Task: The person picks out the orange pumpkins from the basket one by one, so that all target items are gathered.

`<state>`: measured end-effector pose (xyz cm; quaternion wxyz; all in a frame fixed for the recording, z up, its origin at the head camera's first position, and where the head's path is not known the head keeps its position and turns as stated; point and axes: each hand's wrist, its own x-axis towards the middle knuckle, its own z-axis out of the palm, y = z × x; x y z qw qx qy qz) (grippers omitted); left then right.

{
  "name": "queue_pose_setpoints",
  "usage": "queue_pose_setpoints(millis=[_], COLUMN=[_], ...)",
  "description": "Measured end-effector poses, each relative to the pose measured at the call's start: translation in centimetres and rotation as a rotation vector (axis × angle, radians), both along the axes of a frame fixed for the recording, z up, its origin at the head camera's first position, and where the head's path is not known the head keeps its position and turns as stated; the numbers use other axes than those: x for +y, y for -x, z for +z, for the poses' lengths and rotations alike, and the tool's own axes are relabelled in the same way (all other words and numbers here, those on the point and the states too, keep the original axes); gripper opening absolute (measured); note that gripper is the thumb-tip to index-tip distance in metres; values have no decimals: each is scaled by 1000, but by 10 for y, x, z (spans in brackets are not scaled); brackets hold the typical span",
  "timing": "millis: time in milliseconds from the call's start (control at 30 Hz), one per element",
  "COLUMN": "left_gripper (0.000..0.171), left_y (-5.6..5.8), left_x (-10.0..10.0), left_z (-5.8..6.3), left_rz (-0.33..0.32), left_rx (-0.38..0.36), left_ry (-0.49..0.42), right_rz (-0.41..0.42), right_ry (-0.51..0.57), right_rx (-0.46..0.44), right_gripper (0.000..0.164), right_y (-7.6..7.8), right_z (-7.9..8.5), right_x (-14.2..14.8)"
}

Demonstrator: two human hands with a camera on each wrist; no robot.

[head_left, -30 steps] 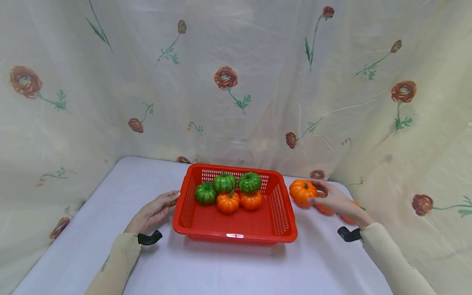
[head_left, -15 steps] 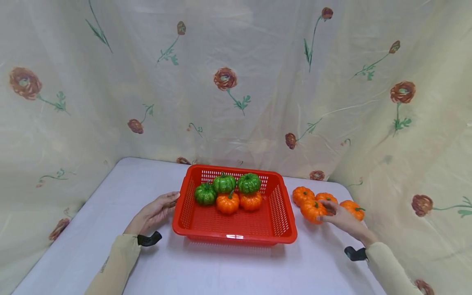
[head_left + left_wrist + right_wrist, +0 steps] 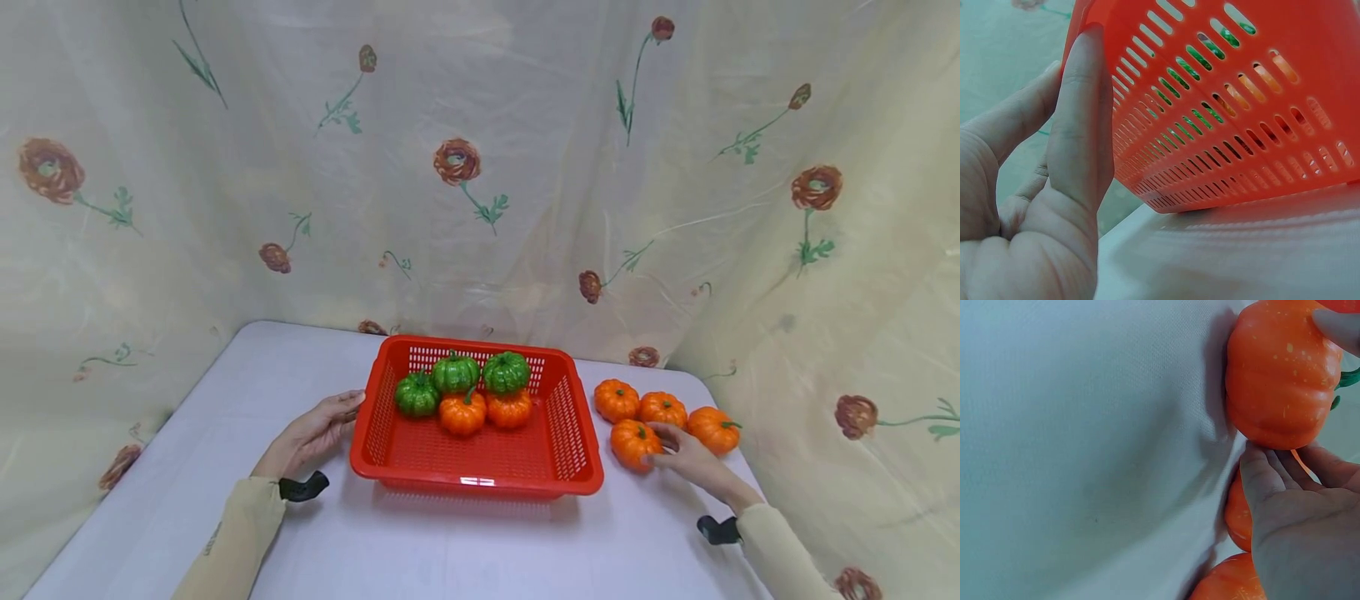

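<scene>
A red plastic basket (image 3: 480,483) with slotted walls stands mid-table. My left hand (image 3: 318,429) is at its left rim; in the left wrist view, the fingers (image 3: 1075,125) pinch the rim's edge. Inside the basket, three green pumpkins (image 3: 456,374) sit in a back row, with two orange ones in front. To the right of the basket, my right hand (image 3: 693,461) holds a small orange pumpkin (image 3: 630,444) with a green stem. The right wrist view shows the thumb on one side of this pumpkin (image 3: 1279,381) and fingers on the opposite side, with the pumpkin close against the tablecloth.
Behind the held pumpkin lie three more orange pumpkins: one by the basket (image 3: 617,400), one in the middle (image 3: 663,408) and one farther right (image 3: 715,430). A white cloth covers the table (image 3: 510,554). A flower-patterned curtain (image 3: 525,250) hangs behind and along both sides.
My right hand has carried the orange pumpkin from the back row toward the front and lowered it, uncovering the pumpkins behind. The left hand and basket have stayed in place.
</scene>
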<state>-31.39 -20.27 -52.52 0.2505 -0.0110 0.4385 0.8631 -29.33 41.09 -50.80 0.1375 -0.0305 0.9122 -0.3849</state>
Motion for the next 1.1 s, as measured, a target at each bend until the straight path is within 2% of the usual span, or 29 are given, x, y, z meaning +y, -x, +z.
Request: queue_pose_setpoints(millis=[133,233,467,633,900,1100], left_gripper=[41,43,36,38,33,30], left_y=[-1,0,3,2,0,-1], left_x=[0,0,0,0,0,-1], left_z=[-1,-1,1,1,0,-1], left_rz=[21,12,-14,-19,-14,0], left_rx=[-28,-18,8,6,10,-3], left_ry=[-4,6,14,8,4,-19], right_rz=[-5,-1,7,19,44,33], right_ry=[-9,-24,-22,-5,21,19], right_rx=[0,-3,10,27,80,89], right_gripper=[83,85,83,79,73,74], right_y=[-1,-1,-1,-2,-1,4], right_z=[0,1,3,7,21,42], right_x=[-3,-4,-1,1,-4,-14])
